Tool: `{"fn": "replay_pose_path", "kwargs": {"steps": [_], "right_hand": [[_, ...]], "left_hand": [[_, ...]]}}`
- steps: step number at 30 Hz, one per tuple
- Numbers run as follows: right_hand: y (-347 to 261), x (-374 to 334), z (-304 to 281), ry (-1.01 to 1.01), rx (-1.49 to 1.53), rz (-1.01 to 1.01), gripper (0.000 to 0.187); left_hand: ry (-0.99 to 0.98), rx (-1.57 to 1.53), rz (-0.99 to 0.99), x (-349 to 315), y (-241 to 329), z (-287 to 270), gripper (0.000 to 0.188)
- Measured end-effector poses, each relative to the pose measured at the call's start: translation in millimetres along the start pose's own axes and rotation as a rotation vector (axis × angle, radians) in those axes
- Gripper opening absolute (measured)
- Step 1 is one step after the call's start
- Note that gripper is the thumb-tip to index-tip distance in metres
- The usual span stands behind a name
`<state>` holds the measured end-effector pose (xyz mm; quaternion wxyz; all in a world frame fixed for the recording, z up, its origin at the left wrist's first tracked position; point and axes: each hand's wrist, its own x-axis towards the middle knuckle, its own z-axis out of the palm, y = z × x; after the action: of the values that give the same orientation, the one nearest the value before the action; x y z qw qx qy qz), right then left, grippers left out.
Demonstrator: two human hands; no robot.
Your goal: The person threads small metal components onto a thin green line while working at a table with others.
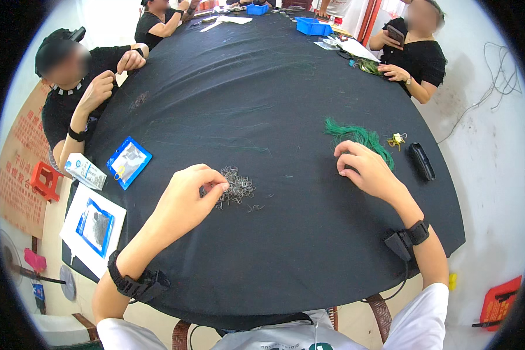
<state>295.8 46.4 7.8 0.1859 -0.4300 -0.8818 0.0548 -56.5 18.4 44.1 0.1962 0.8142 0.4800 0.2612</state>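
Note:
A heap of small, dark metal hooks (239,185) lies on the black tablecloth, a few loose ones at its near side. My left hand (188,195) reaches the heap's left edge with thumb and forefinger closed in a pinch; whatever is between the tips is too small to make out. To the right, a bundle of green line (359,136) is spread on the cloth. Just at its near side my right hand (364,169) hovers with fingers curled in toward the thumb. Whether a strand is held there cannot be seen.
At left are a blue-edged pouch (129,163), a small white box (85,171) and a second pouch (95,227) on white sheets. At right lie a yellow clip (396,139) and a black case (422,161). Several people sit around the table; blue trays (314,27) stand farther off.

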Motion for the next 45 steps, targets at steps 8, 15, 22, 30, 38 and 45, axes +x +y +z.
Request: {"fn": "replay_pose_path", "kwargs": {"steps": [8,15,22,30,38,45], "right_hand": [[-65,5,-1,0.008,0.517,0.028,0.007],[-109,12,-3,-0.166,1.061,0.057,0.006],[-99,12,4,-0.099,1.408,0.24,0.01],[-64,15,15,-0.021,1.345,0.448,0.009],[-43,22,35,-0.065,1.29,0.551,0.01],[-45,24,43,-0.095,1.161,0.506,0.011]], "left_hand": [[-0.164,-0.279,0.067,4,21,11,0.037],[-0.562,-0.813,0.029,5,39,49,0.059],[-0.707,-0.797,-0.142,1,35,42,0.043],[-0.987,-0.596,-0.073,-12,39,10,0.034],[-0.906,-0.351,0.064,-1,47,7,0.026],[-0.168,0.042,0.128,19,-4,27,0.011]]}}
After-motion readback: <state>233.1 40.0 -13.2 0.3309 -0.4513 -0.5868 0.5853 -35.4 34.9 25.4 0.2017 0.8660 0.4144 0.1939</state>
